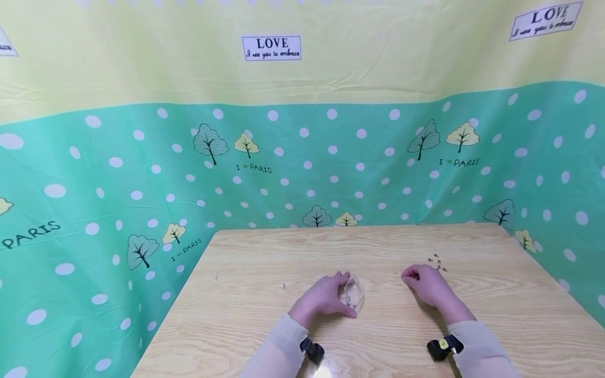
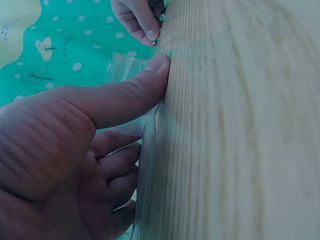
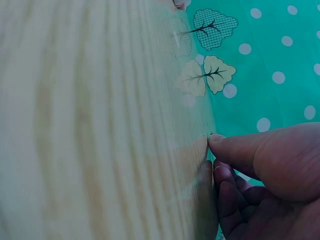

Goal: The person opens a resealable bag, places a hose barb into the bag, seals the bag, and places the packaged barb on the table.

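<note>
A clear plastic zip bag [image 1: 354, 295] with a few tiny dark pieces inside lies on the table. My left hand [image 1: 326, 296] holds it by the edges, thumb on the near side and fingers on the far side. In the left wrist view, the thumb presses the bag [image 2: 122, 67] near the tabletop. To its right, my right hand [image 1: 430, 286] is low over the wood with thumb and forefinger together. A tiny dark piece [image 2: 155, 42] shows at those fingertips; its kind is too small to tell. Several similar small dark pieces [image 1: 437, 262] lie just beyond the right hand.
The wooden table [image 1: 264, 336] meets a green and yellow printed curtain [image 1: 302, 157] at its back and sides. One small dark bit [image 1: 284, 286] lies left of the left hand. Another faint mark or bit [image 1: 216, 275] is farther left.
</note>
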Available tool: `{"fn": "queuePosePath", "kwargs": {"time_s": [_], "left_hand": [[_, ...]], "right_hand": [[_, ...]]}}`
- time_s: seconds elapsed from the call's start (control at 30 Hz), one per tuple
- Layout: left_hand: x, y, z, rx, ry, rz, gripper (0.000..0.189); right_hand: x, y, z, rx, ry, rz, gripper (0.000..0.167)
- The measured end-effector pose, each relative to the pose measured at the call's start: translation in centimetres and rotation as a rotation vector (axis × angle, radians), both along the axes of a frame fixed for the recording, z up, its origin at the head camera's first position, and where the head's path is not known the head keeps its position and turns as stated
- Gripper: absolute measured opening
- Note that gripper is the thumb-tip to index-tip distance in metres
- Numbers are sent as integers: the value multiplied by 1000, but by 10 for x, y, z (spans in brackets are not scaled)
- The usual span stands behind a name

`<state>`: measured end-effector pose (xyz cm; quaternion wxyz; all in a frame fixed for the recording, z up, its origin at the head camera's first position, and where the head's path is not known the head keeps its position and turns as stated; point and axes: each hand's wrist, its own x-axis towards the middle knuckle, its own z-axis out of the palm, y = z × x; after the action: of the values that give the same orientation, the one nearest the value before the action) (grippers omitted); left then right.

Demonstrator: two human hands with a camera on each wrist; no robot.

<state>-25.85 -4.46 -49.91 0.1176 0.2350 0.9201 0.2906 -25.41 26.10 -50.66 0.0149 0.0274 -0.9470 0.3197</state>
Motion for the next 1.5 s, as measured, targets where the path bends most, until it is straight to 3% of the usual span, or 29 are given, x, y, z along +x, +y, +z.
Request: {"fn": "queuePosePath", "kwargs": {"time_s": [0.47, 1.5], "left_hand": [[3, -1, 4, -2, 2, 0, 106], [0, 0, -1, -4, -7, 6, 108]], "right_hand": [[-2, 0, -3, 0, 0, -3, 10], [2, -2, 5, -23, -2, -1, 13]]}}
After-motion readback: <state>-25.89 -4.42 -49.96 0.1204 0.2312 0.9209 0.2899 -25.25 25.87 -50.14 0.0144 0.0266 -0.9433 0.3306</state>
